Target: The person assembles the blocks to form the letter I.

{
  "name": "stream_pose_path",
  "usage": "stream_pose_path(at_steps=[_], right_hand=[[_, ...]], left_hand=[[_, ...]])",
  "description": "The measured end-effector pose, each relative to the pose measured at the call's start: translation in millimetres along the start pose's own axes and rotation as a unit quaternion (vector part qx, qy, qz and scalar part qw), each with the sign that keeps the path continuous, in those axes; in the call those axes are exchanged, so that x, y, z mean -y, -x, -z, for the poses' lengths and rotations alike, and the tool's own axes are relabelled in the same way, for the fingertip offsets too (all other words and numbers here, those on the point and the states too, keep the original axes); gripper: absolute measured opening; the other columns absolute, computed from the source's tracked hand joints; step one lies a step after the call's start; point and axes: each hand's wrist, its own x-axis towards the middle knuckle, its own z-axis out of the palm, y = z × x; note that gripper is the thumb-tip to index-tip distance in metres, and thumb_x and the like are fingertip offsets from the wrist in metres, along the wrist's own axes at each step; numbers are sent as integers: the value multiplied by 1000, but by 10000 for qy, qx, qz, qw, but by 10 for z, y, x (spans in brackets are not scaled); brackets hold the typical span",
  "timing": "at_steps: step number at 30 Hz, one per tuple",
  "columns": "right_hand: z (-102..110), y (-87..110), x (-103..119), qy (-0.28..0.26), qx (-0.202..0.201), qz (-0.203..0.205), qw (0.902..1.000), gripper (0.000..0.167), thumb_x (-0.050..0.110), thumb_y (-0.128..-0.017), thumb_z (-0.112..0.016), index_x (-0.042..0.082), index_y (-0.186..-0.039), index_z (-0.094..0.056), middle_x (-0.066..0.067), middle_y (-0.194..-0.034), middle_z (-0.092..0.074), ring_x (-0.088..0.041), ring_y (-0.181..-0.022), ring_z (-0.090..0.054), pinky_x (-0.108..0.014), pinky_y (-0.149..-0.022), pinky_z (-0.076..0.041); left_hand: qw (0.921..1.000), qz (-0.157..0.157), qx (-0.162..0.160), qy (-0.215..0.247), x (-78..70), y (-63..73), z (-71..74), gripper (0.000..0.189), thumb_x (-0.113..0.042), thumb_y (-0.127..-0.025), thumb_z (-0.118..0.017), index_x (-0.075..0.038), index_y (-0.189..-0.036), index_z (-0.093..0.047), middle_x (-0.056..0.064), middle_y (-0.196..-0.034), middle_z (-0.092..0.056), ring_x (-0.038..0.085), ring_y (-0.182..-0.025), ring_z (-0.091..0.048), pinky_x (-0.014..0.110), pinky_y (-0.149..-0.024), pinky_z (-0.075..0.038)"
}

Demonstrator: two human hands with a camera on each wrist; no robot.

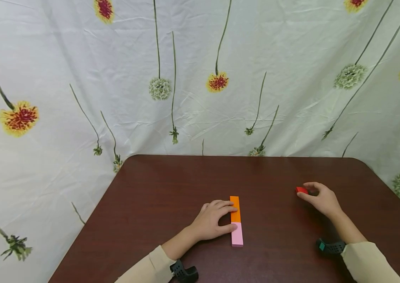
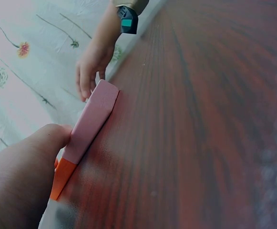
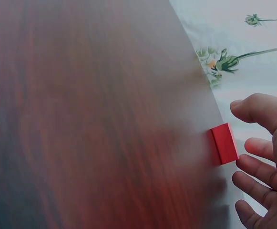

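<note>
An orange block (image 1: 235, 215) and a pink block (image 1: 236, 237) lie end to end in one line on the table, the orange one farther away. My left hand (image 1: 211, 225) rests at their left side, with loosely extended fingers over the orange block and the thumb on the pink one. In the left wrist view, that thumb touches the side of the pink block (image 2: 93, 119). Farther right, a small red block (image 1: 301, 190) lies near my right hand (image 1: 323, 199). The right wrist view shows the thumb and fingers spread around the red block (image 3: 226, 143), the thumb apart from it.
The dark brown wooden table (image 1: 171, 177) has rounded far corners. Behind it hangs a white cloth (image 1: 132, 59) printed with flowers. A black band (image 1: 331, 247) is on the right wrist, and another black band (image 1: 184, 272) is on the left.
</note>
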Motion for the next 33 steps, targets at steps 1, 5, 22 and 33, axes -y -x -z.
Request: stream_pose_path(at_steps=[1, 5, 22, 33], right_hand=[[-1, 2, -7, -1, 18, 3, 10000, 60, 39, -91, -68, -7, -126, -55, -32, -122, -55, -44, -110, -52, -55, -85, -44], [-1, 5, -35, 1, 111, 13, 9999, 61, 38, -91, -68, -8, -128, -54, -33, -122, -54, -44, -109, -51, -56, -84, -45], [24, -48, -86, 61, 411, 15, 9991, 59, 33, -91, -68, -8, -131, -52, -37, -126, -50, -50, -113, -48, -61, -86, -42], [21, -63, -103, -7, 418, 83, 9991, 53, 29, -92, -68, -6, -130, -54, -37, -127, -49, -50, -112, -47, -62, -87, -41]], left_hand=[[10000, 0, 3, -4, -1, 1, 1, 52, -56, -93, -54, -27, -136, -57, -6, -144, -48, 17, -134, -38, 50, -101, -31], [10000, -1, 7, -5, -5, 4, 3, 53, -56, -93, -54, -27, -137, -57, -6, -144, -48, 17, -134, -38, 50, -101, -32], [10000, 32, 40, 46, 3, 7, -5, 53, -57, -93, -54, -27, -137, -57, -7, -145, -47, 16, -135, -37, 50, -101, -31], [10000, -4, 0, -26, -6, 6, -7, 53, -56, -93, -54, -27, -137, -57, -6, -144, -48, 16, -134, -38, 49, -100, -32]])
